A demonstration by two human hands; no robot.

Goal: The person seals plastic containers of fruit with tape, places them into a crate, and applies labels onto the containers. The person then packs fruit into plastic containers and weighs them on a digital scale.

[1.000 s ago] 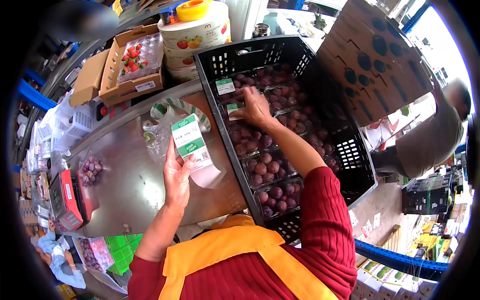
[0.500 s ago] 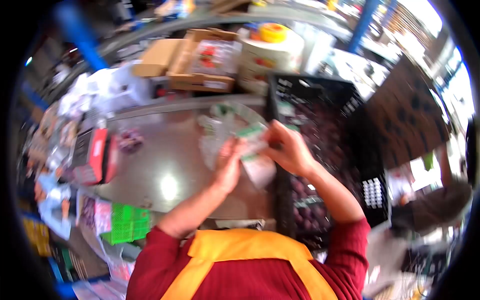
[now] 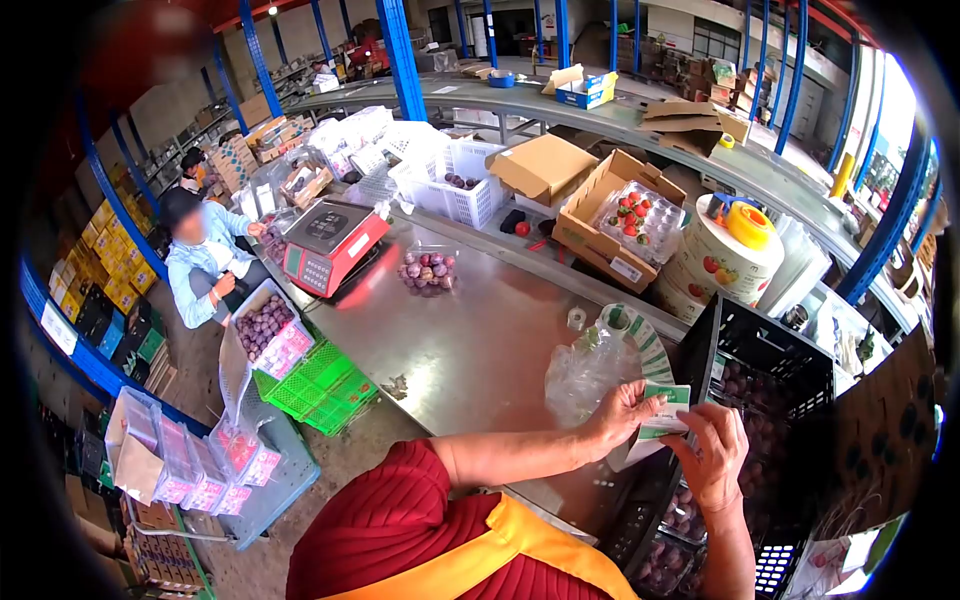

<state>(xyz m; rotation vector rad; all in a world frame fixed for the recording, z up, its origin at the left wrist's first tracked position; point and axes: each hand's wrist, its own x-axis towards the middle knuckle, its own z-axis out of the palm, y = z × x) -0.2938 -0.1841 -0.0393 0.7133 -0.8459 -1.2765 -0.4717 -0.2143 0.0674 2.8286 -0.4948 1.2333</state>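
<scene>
A strip of green-and-white labels [image 3: 662,412] is held between both hands at the near edge of the black crate [image 3: 765,325]. My left hand [image 3: 615,418] pinches its left side. At its right side, the fingers of my right hand [image 3: 714,450] are pressed together on the labels. Packs of dark plums [image 3: 686,515] lie in the crate, partly hidden by my right arm. Just beyond the hands, a coil of labels [image 3: 640,335] and crumpled clear plastic [image 3: 585,375] rest on the metal table [image 3: 460,350].
A red scale [image 3: 335,247] and a clear pack of plums [image 3: 428,270] stand further left. Behind are an open box of strawberries [image 3: 632,215] and label rolls [image 3: 722,255]. A person [image 3: 205,260] sits left, near a green crate [image 3: 320,385].
The view has swung left, showing more of the hall. My right hand has come away from the packs in the crate and joined my left hand at the labels.
</scene>
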